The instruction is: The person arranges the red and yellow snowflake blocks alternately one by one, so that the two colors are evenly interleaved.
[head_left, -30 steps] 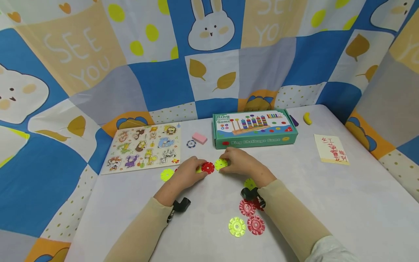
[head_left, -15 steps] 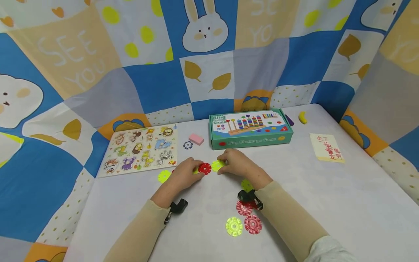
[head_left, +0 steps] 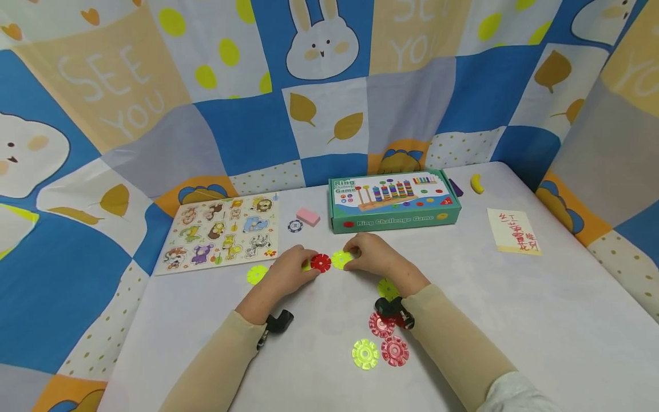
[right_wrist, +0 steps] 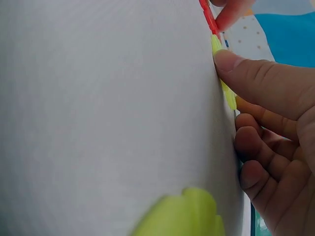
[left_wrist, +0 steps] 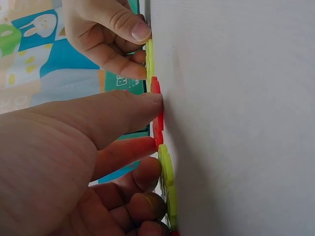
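Observation:
My left hand (head_left: 288, 272) pinches a red slotted plastic disc (head_left: 321, 263) between thumb and forefinger, on the white table. My right hand (head_left: 378, 257) pinches a yellow-green slotted disc (head_left: 341, 260) just to its right. In the left wrist view the edges of the red disc (left_wrist: 157, 115) and the right hand's yellow-green disc (left_wrist: 149, 59) meet or overlap; whether they interlock I cannot tell. Another yellow-green disc (left_wrist: 168, 187) adjoins the red one under my left fingers. Farther left lies a yellow-green disc (head_left: 257, 274); the discs between are mostly hidden by the left hand.
Loose discs, a yellow-green one (head_left: 365, 354) and red ones (head_left: 394, 351), lie near my right wrist. Behind stand a green game box (head_left: 393, 200), a pink block (head_left: 308, 217) and a poker chip (head_left: 295, 226). An animal puzzle board (head_left: 218, 232) lies left, a paper note (head_left: 513, 231) right.
The head view has shifted a little. Both hands keep their pinch on the same discs, with hardly any movement between them.

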The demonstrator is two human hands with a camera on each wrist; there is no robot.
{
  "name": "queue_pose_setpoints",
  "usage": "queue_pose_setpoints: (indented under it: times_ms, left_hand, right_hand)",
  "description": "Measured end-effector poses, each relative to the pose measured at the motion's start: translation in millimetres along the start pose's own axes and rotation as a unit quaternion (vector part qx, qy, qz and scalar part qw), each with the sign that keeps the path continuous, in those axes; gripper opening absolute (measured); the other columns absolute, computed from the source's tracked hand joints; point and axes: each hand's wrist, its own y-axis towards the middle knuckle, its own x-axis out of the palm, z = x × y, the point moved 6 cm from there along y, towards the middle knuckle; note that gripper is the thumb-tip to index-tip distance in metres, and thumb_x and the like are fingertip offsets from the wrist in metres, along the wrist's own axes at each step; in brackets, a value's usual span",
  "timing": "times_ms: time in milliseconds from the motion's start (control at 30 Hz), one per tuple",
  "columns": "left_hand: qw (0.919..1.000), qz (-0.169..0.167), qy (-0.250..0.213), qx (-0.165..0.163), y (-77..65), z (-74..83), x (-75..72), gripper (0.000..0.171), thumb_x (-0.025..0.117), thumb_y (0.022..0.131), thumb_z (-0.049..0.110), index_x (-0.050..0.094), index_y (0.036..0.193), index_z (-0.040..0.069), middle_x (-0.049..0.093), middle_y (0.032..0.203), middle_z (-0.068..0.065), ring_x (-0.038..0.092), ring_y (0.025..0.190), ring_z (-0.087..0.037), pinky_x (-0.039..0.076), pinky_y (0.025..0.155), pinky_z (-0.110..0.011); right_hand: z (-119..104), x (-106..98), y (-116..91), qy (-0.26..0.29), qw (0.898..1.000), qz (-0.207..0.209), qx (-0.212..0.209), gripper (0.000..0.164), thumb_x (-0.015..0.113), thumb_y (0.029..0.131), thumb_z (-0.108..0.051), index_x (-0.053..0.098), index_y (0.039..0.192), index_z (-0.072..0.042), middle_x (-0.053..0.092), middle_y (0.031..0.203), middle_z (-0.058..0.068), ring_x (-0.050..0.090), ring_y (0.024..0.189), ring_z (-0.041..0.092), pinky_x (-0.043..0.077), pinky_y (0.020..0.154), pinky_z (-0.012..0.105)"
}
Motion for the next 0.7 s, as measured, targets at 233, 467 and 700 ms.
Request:
queue_pose_setpoints:
  times_ms: [233,467,700]
  left_hand:
    - [0.9993,0.010,0.014,0.032,6.7,19.4,-5.3,0.048,0.071,0.083,0.035,0.061,0.125,0.014,0.053,0.093,0.001,0.048,0.082,-0.015,0.043,0.070,-0.028]
    - [0.9981,-0.005,0.026,0.055,19.6,42.1,-8.2,0.051,0.073,0.081,0.033,0.061,0.125,0.011,0.052,0.087,-0.002,0.049,0.075,-0.016,0.042,0.062,-0.029]
    - [0.9982,-0.027,0.009,0.052,34.0,46.7,6.0,0.045,0.076,0.079,0.026,0.065,0.119,0.010,0.053,0.082,-0.002,0.049,0.076,-0.017,0.042,0.066,-0.029]
  right_hand:
    - [3,-2,-1,0.013,1.000,0.002,0.000,0.042,0.083,0.071,-0.029,0.069,0.107,-0.012,0.059,0.093,-0.003,0.050,0.089,0.017,0.046,0.080,0.028]
    - [3,-1,-1,0.011,1.000,0.004,-0.013,0.042,0.083,0.072,-0.029,0.069,0.107,-0.011,0.059,0.092,-0.003,0.050,0.087,0.016,0.045,0.080,0.029]
    - [2,0,-1,0.020,1.000,0.004,-0.019,0.041,0.083,0.072,-0.026,0.069,0.106,-0.010,0.060,0.092,-0.004,0.051,0.087,0.015,0.045,0.081,0.027]
